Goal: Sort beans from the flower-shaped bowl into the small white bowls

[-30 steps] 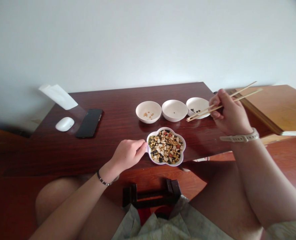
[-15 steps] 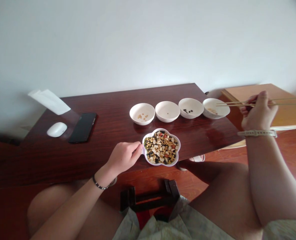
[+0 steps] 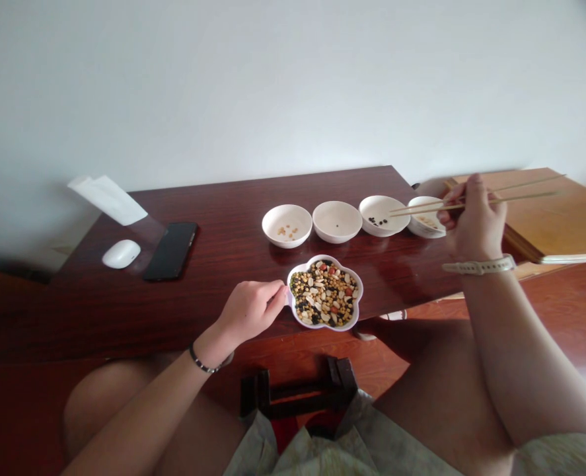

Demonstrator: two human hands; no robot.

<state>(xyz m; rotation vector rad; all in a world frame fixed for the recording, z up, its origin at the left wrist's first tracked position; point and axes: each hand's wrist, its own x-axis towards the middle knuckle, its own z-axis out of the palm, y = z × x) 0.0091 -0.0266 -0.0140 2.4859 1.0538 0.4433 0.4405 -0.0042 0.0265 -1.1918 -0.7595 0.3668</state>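
My left hand is closed on the short handle of a flower-shaped dish, which is full of mixed peanuts, yellow grains and dark beans. Chopsticks are gripped in my right hand, their tips over the edge of the white bowl with black beans. I see nothing between the tips. Partly behind that hand is the rightmost bowl, holding pale pieces. Further left stand a bowl with one small dark speck and a bowl with several tan pieces.
On the left of the dark wooden table lie a phone, a white rounded case and a white paper packet. A light wooden surface is at the right. A wall rises behind the table.
My right hand has moved left with the chopsticks, whose tips went from the rightmost bowl to the black-bean bowl. My left hand keeps hold of the dish; the whole view has shifted slightly.
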